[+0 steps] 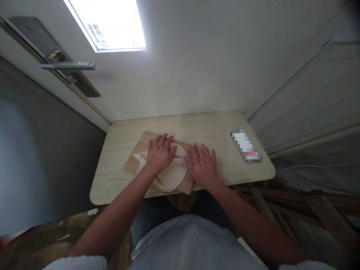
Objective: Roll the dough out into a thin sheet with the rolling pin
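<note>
A pale, flat, rounded sheet (171, 180), which looks like dough, lies on a brown wooden board (141, 144). Its left side is creased or folded. My left hand (161, 153) rests palm down on the upper part of the sheet, fingers stretched out. At the sheet's right edge, my right hand (203, 165) lies over the board with its fingers spread. A narrow pale band runs between the two hands; whether it is a fold or a thin stick, I cannot tell. Both palms hide what lies beneath them.
The board sits on a small light wood-grain table (112, 165) against a white door. A blurred phone-like object (246, 146) lies at the table's right. A metal door handle (67, 66) juts out at upper left. Wooden planks (281, 202) are below right.
</note>
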The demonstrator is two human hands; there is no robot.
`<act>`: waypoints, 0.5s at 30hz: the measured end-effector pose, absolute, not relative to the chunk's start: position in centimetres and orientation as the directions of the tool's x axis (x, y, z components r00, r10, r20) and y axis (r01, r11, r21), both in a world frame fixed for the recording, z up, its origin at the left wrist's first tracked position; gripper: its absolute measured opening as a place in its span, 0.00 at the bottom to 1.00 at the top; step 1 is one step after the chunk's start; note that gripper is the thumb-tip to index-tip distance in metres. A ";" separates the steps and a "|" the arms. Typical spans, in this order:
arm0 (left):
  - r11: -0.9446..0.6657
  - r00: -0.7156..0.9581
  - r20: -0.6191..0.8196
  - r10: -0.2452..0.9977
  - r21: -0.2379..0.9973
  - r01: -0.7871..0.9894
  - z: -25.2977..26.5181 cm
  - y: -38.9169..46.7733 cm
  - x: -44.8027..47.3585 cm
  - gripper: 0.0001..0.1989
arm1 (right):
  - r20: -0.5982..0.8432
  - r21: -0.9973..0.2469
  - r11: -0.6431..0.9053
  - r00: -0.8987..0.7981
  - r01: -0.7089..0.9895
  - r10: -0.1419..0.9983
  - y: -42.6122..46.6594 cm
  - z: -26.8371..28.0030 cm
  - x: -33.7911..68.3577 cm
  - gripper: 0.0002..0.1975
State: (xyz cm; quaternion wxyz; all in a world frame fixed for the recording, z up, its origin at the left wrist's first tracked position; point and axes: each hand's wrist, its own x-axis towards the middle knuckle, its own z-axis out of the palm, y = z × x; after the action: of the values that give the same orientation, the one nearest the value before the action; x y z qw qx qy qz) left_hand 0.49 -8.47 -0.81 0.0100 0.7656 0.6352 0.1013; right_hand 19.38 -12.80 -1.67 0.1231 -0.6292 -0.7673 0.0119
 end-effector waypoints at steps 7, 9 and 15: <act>-0.204 0.185 0.159 0.970 0.118 0.972 -0.6 -12.1 0.1 0.27 | 0.214 -0.190 0.243 -0.201 0.951 0.956 -17.0 -2.3 19.1 0.28; -0.213 0.194 0.154 0.969 0.120 0.970 -0.6 -12.4 0.0 0.27 | 0.233 -0.195 0.245 -0.198 0.950 0.952 -17.5 -2.4 19.0 0.28; -0.198 0.180 0.136 0.974 0.133 0.971 -0.7 -10.7 0.3 0.28 | 0.206 -0.199 0.244 -0.203 0.949 0.957 -15.8 -2.2 19.2 0.28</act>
State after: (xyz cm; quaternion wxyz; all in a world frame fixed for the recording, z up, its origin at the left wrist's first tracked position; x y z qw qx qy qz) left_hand 0.29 -10.75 -0.69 0.0084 0.7682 0.6331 0.0952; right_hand 19.17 -15.84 -2.23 0.1440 -0.6146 -0.7755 0.0144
